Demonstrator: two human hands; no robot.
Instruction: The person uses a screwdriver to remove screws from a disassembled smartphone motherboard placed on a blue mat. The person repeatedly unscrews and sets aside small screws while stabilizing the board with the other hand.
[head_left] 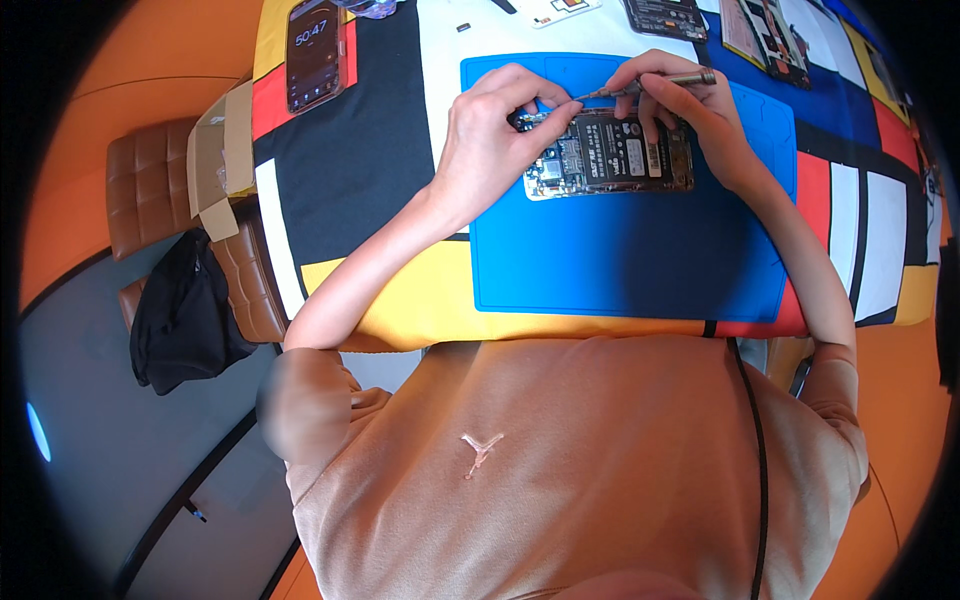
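An opened smartphone [607,188] lies on a blue work mat [560,260], its black battery [612,150] and circuit board [553,168] bare. My right hand [705,105] is closed around a slim metal screwdriver [690,77], which slants down leftward to the phone's far edge. Across the phone's far left corner, my left hand [495,120] is closed, thumb and forefinger drawn together by the driver's tip. Whatever those fingertips grip is too small or hidden to make out.
Another phone with a lit screen [315,55] lies at the table's far left. Dismantled phones [665,18] and parts [770,45] sit along the far side. Left of the table are an open cardboard box [222,150], brown chairs [150,190] and a black cloth item [185,310].
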